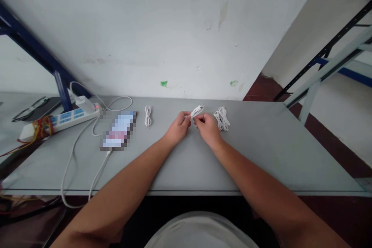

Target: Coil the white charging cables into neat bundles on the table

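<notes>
Between my two hands, just above the grey table (197, 162), is a coiled white cable (197, 111). My left hand (179, 127) pinches it from the left side. On the other side, the fingers of my right hand (208, 127) are closed on the same coil. Right beside my right hand lies a pile of bundled white cables (222, 118). A single bundled white cable (148, 116) rests apart, to the left of my left hand.
At left lie a phone (119, 130), its screen blurred, with a white charging cord (100, 172) plugged in, and a power strip (65, 118) wound with coloured wires. Glasses (31, 108) are behind it. A wall (174, 46) borders the back; metal frames (319, 71) stand at right.
</notes>
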A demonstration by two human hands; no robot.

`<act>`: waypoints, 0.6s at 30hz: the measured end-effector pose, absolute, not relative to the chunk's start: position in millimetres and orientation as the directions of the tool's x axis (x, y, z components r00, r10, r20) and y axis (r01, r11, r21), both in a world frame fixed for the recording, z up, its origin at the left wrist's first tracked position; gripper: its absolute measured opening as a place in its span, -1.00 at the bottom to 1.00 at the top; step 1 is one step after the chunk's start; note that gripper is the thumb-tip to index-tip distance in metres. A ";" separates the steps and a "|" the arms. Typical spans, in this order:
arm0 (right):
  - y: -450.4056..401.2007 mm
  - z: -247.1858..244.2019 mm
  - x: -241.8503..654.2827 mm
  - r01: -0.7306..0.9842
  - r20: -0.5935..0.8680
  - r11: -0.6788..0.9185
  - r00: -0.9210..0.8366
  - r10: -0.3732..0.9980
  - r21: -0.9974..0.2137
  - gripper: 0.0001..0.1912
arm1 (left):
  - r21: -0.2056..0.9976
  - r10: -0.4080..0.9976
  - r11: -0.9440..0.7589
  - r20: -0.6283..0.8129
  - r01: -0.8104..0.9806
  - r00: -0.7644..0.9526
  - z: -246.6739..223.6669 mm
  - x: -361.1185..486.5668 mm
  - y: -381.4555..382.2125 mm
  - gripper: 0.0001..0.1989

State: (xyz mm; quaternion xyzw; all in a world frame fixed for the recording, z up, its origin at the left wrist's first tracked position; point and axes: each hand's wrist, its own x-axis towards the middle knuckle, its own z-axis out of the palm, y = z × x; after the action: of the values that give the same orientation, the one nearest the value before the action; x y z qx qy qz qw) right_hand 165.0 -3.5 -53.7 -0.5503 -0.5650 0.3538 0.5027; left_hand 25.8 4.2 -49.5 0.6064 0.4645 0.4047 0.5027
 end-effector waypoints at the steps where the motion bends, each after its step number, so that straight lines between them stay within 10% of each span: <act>1: -3.2 -54.2 164.5 0.269 0.189 0.153 0.114 0.975 -0.951 -0.77 | 0.986 0.971 -0.069 0.032 0.150 0.236 -49.6 25.7 4.1 -0.70; 18: -7.3 -46.9 162.0 0.238 0.247 0.224 0.070 0.966 -0.945 -0.71 | 0.966 0.978 -0.157 0.123 0.205 0.171 -52.5 24.2 2.8 -0.81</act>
State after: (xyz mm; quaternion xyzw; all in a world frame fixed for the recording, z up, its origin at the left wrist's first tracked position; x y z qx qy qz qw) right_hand 162.0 -7.3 -46.9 -0.5147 -0.5848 0.3506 0.5198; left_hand 24.2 2.8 -52.5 0.6237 0.4741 0.4354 0.4433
